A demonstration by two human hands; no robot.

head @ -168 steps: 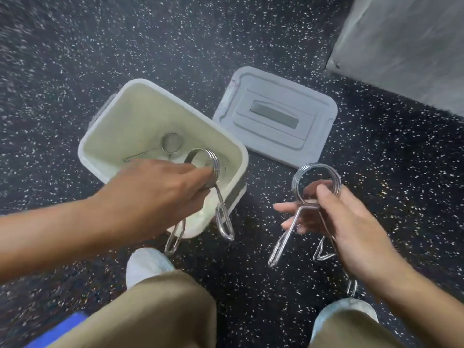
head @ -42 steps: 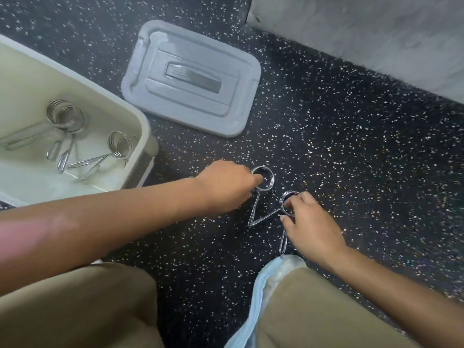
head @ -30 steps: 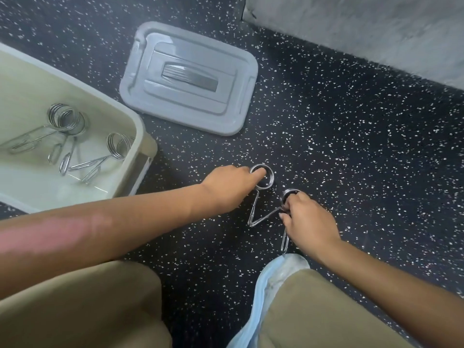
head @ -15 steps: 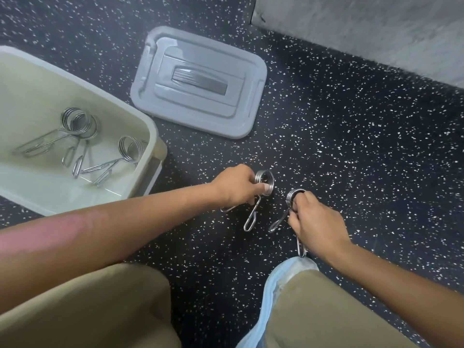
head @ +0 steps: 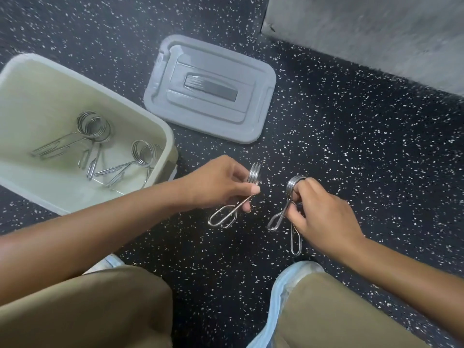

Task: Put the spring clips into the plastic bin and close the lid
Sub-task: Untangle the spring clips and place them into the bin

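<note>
My left hand [head: 216, 184] grips a steel spring clip [head: 233, 209] by its coil, lifted just above the speckled floor. To its right, my right hand [head: 324, 217] holds a second spring clip [head: 292, 197] with its handles hanging down. The cream plastic bin [head: 160, 126] stands open at the left, with several spring clips [head: 100, 146] lying on its bottom. The grey lid [head: 211, 91] lies flat on the floor behind my hands, to the right of the bin.
The floor [head: 351, 146] is dark rubber with white specks. A grey concrete slab [head: 376, 33] fills the upper right corner. My knees in khaki trousers [head: 100, 310] and a light blue shoe cover [head: 288, 277] take up the bottom of the view.
Both hands have closed on the two clips that lay on the floor and raised them off it. The view has shifted slightly, showing more of the bin.
</note>
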